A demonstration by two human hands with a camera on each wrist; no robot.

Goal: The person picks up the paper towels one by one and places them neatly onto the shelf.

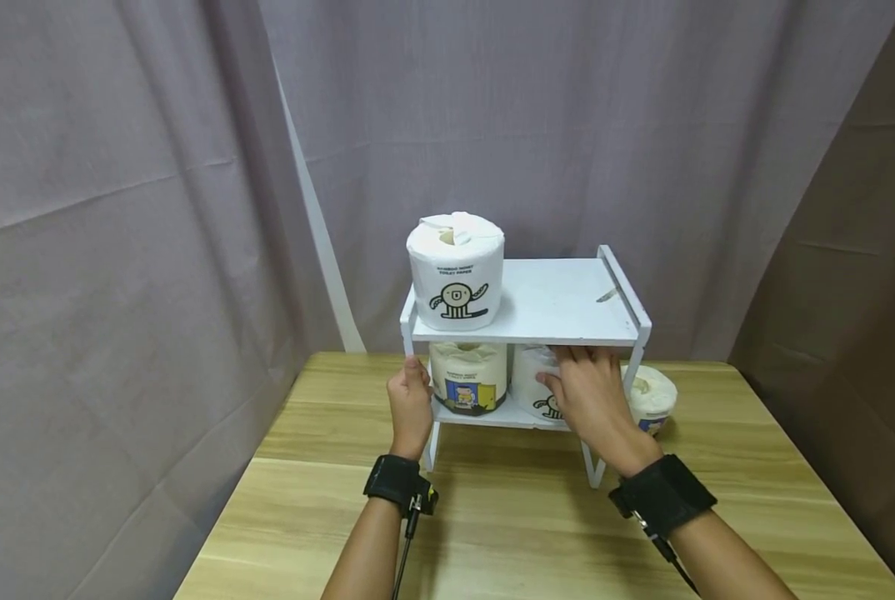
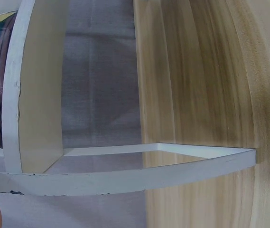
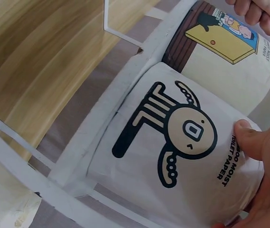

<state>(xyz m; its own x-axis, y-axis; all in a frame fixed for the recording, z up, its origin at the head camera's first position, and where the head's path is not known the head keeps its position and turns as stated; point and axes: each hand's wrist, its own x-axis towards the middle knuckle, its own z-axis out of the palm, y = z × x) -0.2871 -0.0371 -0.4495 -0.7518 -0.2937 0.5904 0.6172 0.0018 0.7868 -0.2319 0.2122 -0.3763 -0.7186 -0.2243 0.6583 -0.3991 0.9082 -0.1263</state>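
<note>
A small white two-tier shelf rack (image 1: 552,304) stands on the table. Fingers curled, my left hand (image 1: 410,400) grips its left upright just under the top board. On the lower board, my right hand (image 1: 596,398) holds a wrapped toilet paper roll (image 3: 172,137) printed with a round cartoon figure, its thumb on the front and the other fingers partly hidden beneath the top board. Next to that roll, on its left, sits another toilet paper roll (image 1: 468,379) with a blue and yellow door print. One more toilet paper roll (image 1: 457,275) stands upright on the top board's left end.
A further toilet paper roll (image 1: 653,396) stands on the wooden table (image 1: 327,483), just right of the rack and partly behind its right upright. A grey curtain (image 1: 567,125) hangs behind the table, and a brown one (image 1: 837,292) is at the right.
</note>
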